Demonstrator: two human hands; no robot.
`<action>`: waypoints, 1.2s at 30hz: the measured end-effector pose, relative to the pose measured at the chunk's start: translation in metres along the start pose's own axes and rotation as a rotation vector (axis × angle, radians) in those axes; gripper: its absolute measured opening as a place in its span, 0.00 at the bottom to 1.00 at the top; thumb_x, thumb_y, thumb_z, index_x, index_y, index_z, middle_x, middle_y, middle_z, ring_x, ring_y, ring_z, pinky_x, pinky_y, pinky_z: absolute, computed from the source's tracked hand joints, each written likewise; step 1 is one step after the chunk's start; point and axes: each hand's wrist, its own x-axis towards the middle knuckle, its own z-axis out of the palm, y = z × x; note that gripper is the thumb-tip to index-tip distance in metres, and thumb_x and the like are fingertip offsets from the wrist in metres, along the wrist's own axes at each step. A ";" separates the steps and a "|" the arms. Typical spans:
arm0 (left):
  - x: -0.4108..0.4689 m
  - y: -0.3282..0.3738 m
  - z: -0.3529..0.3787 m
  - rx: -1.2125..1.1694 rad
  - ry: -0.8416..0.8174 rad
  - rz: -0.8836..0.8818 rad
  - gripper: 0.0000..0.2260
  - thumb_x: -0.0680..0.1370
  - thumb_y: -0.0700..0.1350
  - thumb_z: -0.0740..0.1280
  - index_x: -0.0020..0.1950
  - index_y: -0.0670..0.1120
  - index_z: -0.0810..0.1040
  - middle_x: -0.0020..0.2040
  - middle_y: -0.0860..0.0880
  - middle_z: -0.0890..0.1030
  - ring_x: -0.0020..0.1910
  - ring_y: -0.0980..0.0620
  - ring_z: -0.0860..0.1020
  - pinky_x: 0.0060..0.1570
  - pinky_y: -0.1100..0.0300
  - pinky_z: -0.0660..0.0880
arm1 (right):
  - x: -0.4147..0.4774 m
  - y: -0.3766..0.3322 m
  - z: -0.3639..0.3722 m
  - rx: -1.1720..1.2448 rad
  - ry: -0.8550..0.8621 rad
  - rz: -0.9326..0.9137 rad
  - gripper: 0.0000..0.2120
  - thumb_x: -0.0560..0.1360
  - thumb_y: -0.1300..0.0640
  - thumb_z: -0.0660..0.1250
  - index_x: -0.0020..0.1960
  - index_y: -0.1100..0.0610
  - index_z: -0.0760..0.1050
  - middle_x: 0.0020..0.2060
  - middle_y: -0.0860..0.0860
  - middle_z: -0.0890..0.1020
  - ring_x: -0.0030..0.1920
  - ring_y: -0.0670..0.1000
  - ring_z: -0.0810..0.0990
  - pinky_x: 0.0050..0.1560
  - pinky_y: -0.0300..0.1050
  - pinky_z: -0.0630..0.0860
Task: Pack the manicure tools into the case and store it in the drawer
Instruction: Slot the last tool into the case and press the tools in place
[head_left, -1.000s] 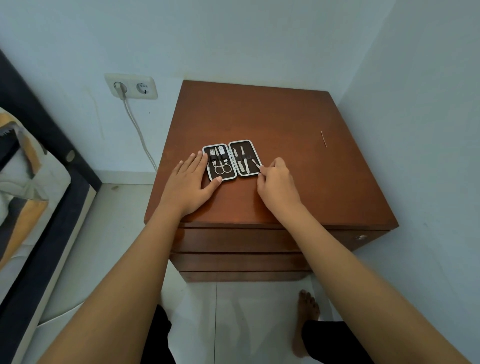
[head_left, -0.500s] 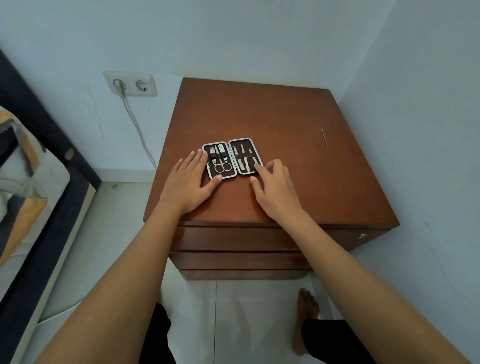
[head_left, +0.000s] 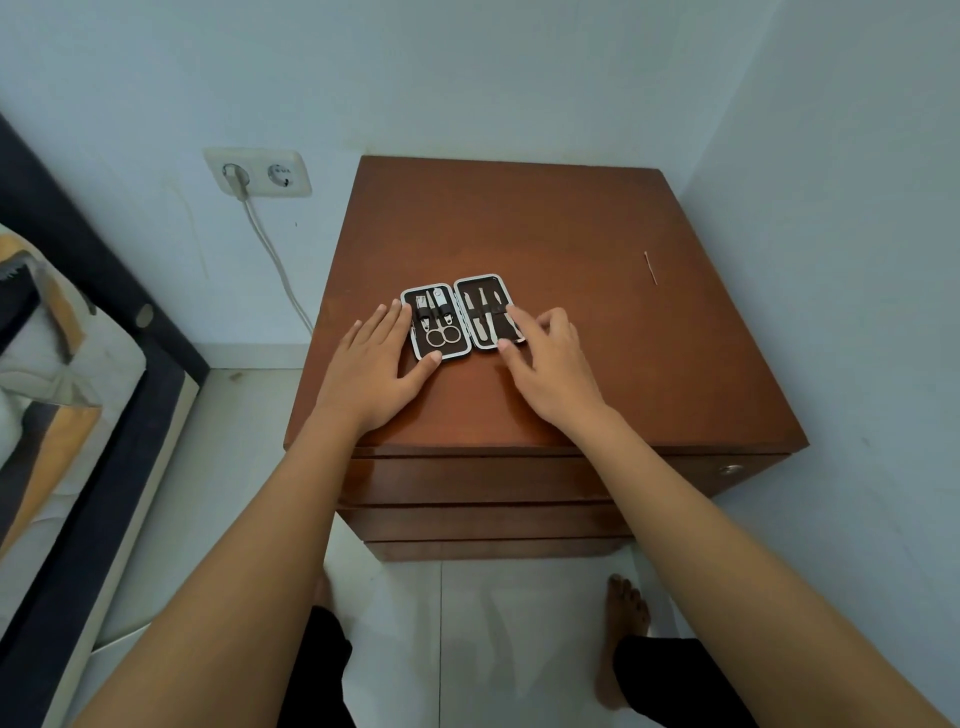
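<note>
Case (head_left: 461, 320) lies open and flat on the nightstand top (head_left: 571, 234), a little toward 7 o'clock from the top's centre. Left half holds scissors (head_left: 442, 336) and clippers under a strap; right half holds slim metal tools.

Left hand (head_left: 371, 371) at 9 o'clock of the case, fingers spread flat, palm down, thumb tip touching the case's near left corner. It pins the case and grips nothing.

Right hand (head_left: 545, 364) at 3 o'clock, fingers loosely splayed over the right half's outer edge, forefinger lying across the tools. It may be pressing the outermost tool home; the fingers hide that slot, so cannot tell.

Thin pin-like object (head_left: 650, 267) lies well apart at 2 o'clock.

Drawers (head_left: 467, 480) below look shut.

Step, as judged: seat the last tool, then fold. Do it well by checking every tool sits under its strap, keeping the left hand as anchor, and hooking the right fingertips beneath the right edge to swing it over without shaking the tools loose.
</note>
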 end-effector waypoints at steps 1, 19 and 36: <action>0.000 0.000 0.000 -0.002 -0.001 -0.001 0.34 0.76 0.64 0.49 0.77 0.48 0.49 0.78 0.49 0.52 0.76 0.53 0.49 0.74 0.54 0.45 | 0.001 0.005 -0.004 0.061 0.047 0.008 0.21 0.78 0.48 0.57 0.70 0.51 0.63 0.58 0.55 0.69 0.59 0.54 0.68 0.60 0.51 0.70; 0.001 0.001 0.000 0.009 -0.005 -0.006 0.35 0.74 0.65 0.47 0.77 0.48 0.51 0.78 0.49 0.53 0.76 0.53 0.50 0.74 0.53 0.47 | 0.047 0.114 -0.056 -0.265 -0.053 0.222 0.25 0.81 0.50 0.50 0.74 0.61 0.55 0.76 0.56 0.56 0.76 0.54 0.53 0.75 0.54 0.49; 0.000 -0.001 0.001 0.016 -0.009 -0.015 0.35 0.74 0.65 0.48 0.77 0.48 0.51 0.78 0.49 0.54 0.76 0.52 0.51 0.74 0.53 0.47 | 0.017 0.059 -0.038 0.187 0.195 0.227 0.05 0.72 0.67 0.67 0.43 0.59 0.80 0.43 0.57 0.81 0.39 0.49 0.75 0.44 0.40 0.72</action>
